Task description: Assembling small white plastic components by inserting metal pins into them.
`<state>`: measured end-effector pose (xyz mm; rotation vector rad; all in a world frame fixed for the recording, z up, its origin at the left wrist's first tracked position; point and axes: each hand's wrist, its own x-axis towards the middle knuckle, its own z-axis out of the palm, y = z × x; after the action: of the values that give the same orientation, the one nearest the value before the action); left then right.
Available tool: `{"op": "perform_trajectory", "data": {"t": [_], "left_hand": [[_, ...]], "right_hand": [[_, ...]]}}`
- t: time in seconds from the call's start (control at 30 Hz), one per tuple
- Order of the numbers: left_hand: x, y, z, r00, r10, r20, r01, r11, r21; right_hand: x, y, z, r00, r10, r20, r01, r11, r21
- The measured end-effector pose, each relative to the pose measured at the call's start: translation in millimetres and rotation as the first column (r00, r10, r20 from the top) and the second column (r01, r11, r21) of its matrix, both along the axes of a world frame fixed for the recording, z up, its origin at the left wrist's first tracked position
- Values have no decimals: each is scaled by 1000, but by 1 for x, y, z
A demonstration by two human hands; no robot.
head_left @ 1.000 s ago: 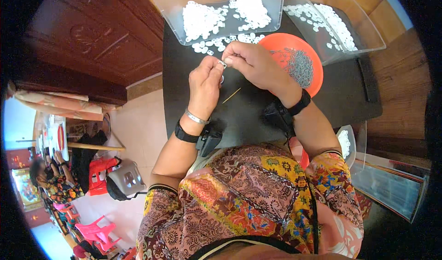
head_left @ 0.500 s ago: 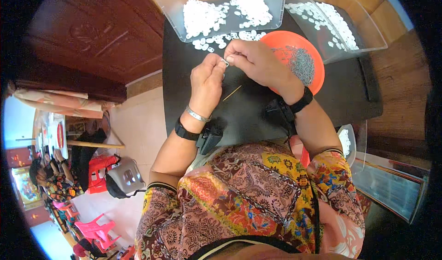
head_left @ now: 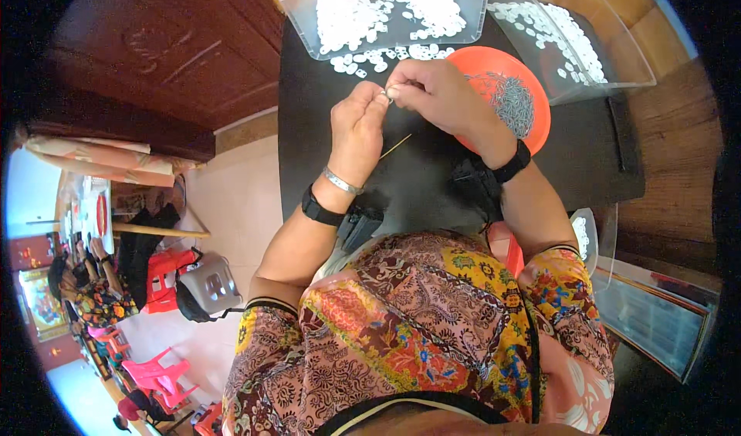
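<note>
My left hand is closed, its thumb and fingertips pinching a small white piece over the dark table. Against that same piece, my right hand presses its thumb and forefinger together; whether it also holds a tiny screw is hidden by the fingers. Beneath my right wrist and just right of it stands an orange-red bowl, with a heap of grey screws inside. A thin wooden stick lies on the table below my hands. Loose white pieces are scattered beyond my fingertips.
A clear plastic bin with many white pieces stands at the far side. Another clear bin sits at the far right. A framed panel leans at the lower right. Another person sits away to the left, near pink chairs.
Both hands have shifted slightly right and up in the view, as has the table. The fingertips of both hands have come closer together around the small white piece.
</note>
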<state>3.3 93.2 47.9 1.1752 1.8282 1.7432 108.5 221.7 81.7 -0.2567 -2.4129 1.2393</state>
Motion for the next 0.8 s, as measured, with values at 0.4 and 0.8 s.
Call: {"op": "perform_trajectory", "data": {"t": [0.4, 0.8], "left_hand": [[-11, 0, 8, 970, -27, 241, 35, 999, -30], [-30, -36, 60, 903, -70, 425, -168, 851, 498]], "right_hand": [[1, 9, -6, 995, -98, -36, 94, 990, -108], [-7, -13, -12, 966, 22, -258, 92, 902, 422]]}}
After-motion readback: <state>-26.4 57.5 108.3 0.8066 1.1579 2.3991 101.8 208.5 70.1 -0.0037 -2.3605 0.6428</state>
